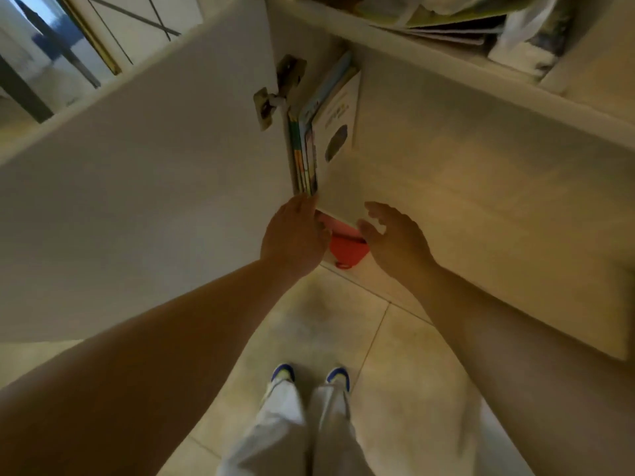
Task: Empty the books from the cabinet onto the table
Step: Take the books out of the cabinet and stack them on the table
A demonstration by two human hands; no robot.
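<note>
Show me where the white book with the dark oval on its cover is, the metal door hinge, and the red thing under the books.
white book with dark oval (pixel 338 139), head view, on the front cover.
metal door hinge (pixel 266 106), head view, on the hinge plate.
red object (pixel 345 249), head view, on its rounded body.

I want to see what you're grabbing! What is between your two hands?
In the head view, the bottom edge of the white book sits between the left hand and right hand, with a red thing below it.
</note>
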